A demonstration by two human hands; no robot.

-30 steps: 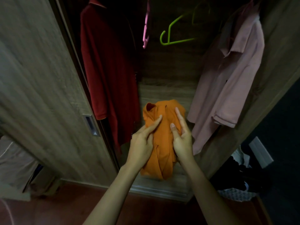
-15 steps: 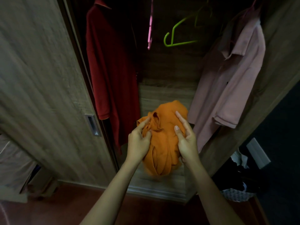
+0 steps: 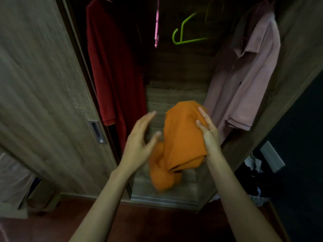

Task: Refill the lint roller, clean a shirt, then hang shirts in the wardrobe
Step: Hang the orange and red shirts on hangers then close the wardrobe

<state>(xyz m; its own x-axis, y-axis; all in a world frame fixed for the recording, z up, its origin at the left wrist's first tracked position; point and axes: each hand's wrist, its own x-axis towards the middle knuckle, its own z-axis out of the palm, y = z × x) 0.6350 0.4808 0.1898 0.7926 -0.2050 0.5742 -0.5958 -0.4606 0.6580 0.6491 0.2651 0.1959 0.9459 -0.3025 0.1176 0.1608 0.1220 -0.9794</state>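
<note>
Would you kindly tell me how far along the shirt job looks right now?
Looks done: a red shirt and a pink shirt hang in the wardrobe. In hand: the right hand grips the bunched orange shirt, the left hand open beside it. Left: the orange shirt is on no hanger, while a green hanger and a pink hanger hang bare. No lint roller is in view.

1 head-worn view, close, down into wardrobe (image 3: 176, 91)

Both forearms reach forward. The left hand (image 3: 139, 142) hangs open, fingers spread. The right hand (image 3: 209, 135) grips the orange shirt (image 3: 181, 137), thumb on its front.
</note>
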